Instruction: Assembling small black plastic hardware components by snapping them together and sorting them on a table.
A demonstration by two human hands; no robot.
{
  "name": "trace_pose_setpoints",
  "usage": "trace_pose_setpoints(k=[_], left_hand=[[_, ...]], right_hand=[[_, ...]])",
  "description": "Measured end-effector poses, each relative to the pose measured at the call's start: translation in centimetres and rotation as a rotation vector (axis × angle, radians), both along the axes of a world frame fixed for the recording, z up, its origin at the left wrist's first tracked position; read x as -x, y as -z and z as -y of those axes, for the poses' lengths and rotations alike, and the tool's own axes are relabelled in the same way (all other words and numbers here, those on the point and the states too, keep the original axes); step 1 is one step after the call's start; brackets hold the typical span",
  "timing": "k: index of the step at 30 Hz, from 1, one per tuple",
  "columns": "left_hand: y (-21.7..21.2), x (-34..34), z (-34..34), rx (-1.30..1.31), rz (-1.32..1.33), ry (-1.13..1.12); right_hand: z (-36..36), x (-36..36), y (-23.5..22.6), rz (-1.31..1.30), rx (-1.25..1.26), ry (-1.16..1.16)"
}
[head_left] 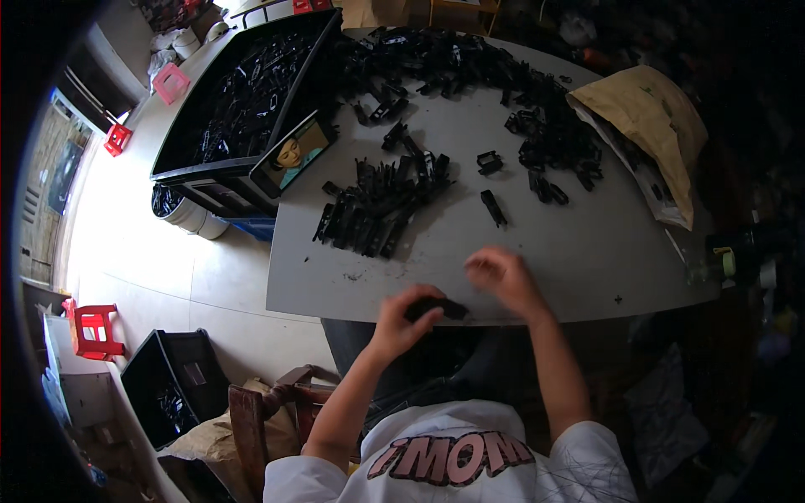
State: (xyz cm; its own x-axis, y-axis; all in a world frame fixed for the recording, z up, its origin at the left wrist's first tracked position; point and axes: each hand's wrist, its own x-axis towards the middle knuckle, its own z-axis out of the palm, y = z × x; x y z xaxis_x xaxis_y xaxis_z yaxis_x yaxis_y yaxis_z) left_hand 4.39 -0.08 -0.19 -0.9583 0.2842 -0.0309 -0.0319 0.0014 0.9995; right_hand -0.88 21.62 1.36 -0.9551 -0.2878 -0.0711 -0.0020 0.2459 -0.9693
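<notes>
Near the table's front edge, my left hand [407, 318] is closed around a small black clip-like part [451, 309], whose end sticks out to the right past the fingers. My right hand [501, 277] is raised a little to the right of it, apart from the part. Its fingers look curled but are blurred by motion, so whether they hold anything cannot be made out. Beyond my right hand lies a single black part [494, 209]. Similar parts stand in a row-like cluster [360, 222] ahead of my left hand.
A large heap of black parts [457, 54] covers the grey table's [587, 268] far side. At left stands a black crate [277, 109] full of parts, a phone [293, 157] leaning against it. A brown paper bag [650, 105] lies at right. Red stools [96, 331] stand on the floor.
</notes>
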Motion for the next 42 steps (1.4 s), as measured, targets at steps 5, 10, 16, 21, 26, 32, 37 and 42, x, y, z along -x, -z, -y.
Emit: trace_pose_setpoints(k=[5,10,16,21,26,32,37,42], left_hand=[[0.2,-2.7,-0.8,0.274,-0.395,0.103],[-1.1,-3.5,-1.2,0.48,-0.487,0.166],[-1.1,-3.0,-0.6,0.428,-0.503,0.085],[-1.0,-1.5,-1.2,0.404,-0.463,0.1],[-1.5,-0.4,-2.2,0.411,-0.466,0.093],[-0.8,0.0,-1.8,0.436,-0.449,0.077],[-0.7,1.5,-1.5,0.55,-0.49,0.02],[-1.4,6.6,-2.6,0.719,-0.579,-0.126]], right_hand=[[-2.5,9.4,0.2,-0.489,-0.47,0.295],[-2.8,15.1,2.2,-0.652,-0.889,0.249],[-4.6,13.2,2.6,-0.487,-0.938,0.184],[-6.4,7.1,3.4,-0.432,-0.92,0.336],[-6.7,3.0,2.7,-0.403,-0.789,0.388],[-9.5,2.3,2.3,-0.296,-0.59,0.439],[-10.5,2.2,2.4,-0.145,-0.439,0.527],[-10.8,2.0,3.0,-0.148,-0.381,0.6]])
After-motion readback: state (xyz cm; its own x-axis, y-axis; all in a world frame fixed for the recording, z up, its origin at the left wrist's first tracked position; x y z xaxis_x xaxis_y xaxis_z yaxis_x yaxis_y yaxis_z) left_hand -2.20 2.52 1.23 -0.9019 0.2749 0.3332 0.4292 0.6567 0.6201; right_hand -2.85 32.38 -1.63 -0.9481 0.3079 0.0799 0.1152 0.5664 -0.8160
